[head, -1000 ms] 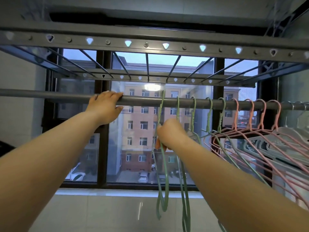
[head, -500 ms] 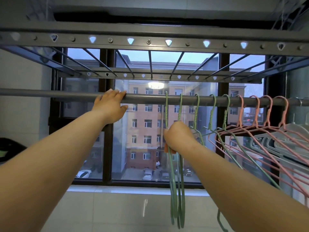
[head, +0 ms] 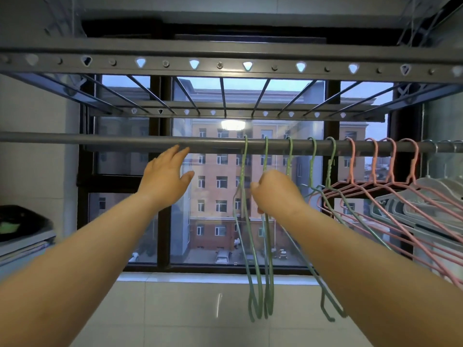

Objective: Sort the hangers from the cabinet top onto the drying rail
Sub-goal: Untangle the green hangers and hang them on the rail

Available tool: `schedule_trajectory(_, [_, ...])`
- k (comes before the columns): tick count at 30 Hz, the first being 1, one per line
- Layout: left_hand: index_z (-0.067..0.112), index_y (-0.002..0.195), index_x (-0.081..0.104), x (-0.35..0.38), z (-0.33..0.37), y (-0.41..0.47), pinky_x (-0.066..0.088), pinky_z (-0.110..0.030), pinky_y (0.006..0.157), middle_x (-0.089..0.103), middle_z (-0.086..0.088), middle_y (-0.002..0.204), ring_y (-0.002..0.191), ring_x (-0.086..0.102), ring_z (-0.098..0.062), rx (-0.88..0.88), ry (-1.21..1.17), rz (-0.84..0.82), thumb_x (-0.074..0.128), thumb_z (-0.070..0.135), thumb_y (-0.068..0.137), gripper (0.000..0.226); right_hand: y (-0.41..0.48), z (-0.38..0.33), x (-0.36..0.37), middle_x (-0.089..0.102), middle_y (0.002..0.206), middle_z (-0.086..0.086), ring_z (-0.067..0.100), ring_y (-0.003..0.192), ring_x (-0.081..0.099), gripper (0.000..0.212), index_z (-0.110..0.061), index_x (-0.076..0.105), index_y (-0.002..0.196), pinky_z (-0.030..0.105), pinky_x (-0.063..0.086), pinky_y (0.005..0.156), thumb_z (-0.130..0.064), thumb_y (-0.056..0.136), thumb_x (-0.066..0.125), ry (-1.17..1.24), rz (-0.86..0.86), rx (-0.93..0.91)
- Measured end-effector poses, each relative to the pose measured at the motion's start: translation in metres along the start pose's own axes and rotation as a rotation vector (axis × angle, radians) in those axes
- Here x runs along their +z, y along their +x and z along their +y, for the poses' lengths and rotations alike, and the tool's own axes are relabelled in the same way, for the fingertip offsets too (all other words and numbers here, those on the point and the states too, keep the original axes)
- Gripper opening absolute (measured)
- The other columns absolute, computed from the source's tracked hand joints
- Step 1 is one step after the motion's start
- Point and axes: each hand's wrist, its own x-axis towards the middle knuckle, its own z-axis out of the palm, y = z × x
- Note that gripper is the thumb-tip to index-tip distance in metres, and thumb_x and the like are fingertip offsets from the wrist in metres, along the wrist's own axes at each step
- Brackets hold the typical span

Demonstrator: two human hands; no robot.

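Note:
A grey drying rail (head: 125, 141) runs across the view at head height. Several green hangers (head: 253, 246) hang from it near the middle, with pink hangers (head: 390, 171) and pale grey hangers (head: 436, 191) further right. My right hand (head: 278, 191) is closed around the necks of the two or three leftmost green hangers, just below the rail. My left hand (head: 166, 176) floats a little under the rail, left of the green hangers, fingers spread and touching nothing.
A larger grey rack frame (head: 225, 56) with crossbars sits overhead. Behind the rail is a dark-framed window (head: 162, 196). A cabinet top (head: 25, 241) with a dark item on it shows at the left edge. White tiled wall lies below the sill.
My left hand has let go of the rail and dropped just below it, fingers apart. My right hand stays on the green hangers, which now hang straighter.

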Motion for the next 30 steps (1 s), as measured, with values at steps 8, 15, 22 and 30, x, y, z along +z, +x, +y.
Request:
schedule_trajectory(8, [0.019, 0.129, 0.046, 0.006, 0.029, -0.061, 0.036, -0.038, 0.102, 0.046, -0.002, 0.136, 0.126, 0.04, -0.021, -0.015, -0.325, 0.053, 0.051, 0.021, 0.09, 0.039, -0.035, 0.005, -0.012, 0.049, 0.081, 0.007, 0.024, 0.075, 0.047, 0.026, -0.005, 0.056, 0.103, 0.027, 0.034, 0.06, -0.022, 0.095, 0.039, -0.197, 0.041, -0.133])
schedule_trajectory(15, [0.027, 0.103, 0.059, -0.03, 0.075, -0.091, 0.038, -0.019, 0.075, 0.053, 0.018, 0.09, 0.085, 0.05, -0.002, 0.039, -0.458, 0.066, 0.05, 0.022, 0.09, 0.017, -0.076, 0.017, -0.034, 0.056, 0.086, 0.009, 0.029, 0.083, 0.056, 0.02, -0.007, 0.056, 0.097, 0.034, 0.044, 0.068, -0.019, 0.092, 0.04, -0.164, 0.023, -0.213])
schedule_trajectory(22, [0.042, 0.08, 0.052, -0.065, 0.171, -0.135, 0.045, -0.031, 0.083, 0.059, 0.011, 0.09, 0.092, 0.056, -0.012, 0.191, -0.493, -0.021, 0.046, 0.019, 0.091, 0.027, -0.122, 0.055, -0.094, 0.044, 0.073, 0.002, 0.025, 0.077, 0.046, 0.011, -0.013, 0.044, 0.084, 0.03, 0.033, 0.065, -0.02, 0.093, 0.042, -0.205, -0.003, -0.296])
schedule_trajectory(30, [0.016, 0.092, 0.069, -0.007, 0.339, -0.194, 0.043, -0.019, 0.069, 0.064, 0.005, 0.083, 0.083, 0.059, -0.017, 0.279, -0.63, -0.158, 0.052, 0.01, 0.089, 0.018, -0.195, 0.205, -0.207, 0.062, 0.106, 0.015, 0.033, 0.095, 0.056, 0.023, -0.01, 0.057, 0.106, 0.033, 0.045, 0.077, -0.022, 0.091, 0.046, -0.32, -0.013, -0.161])
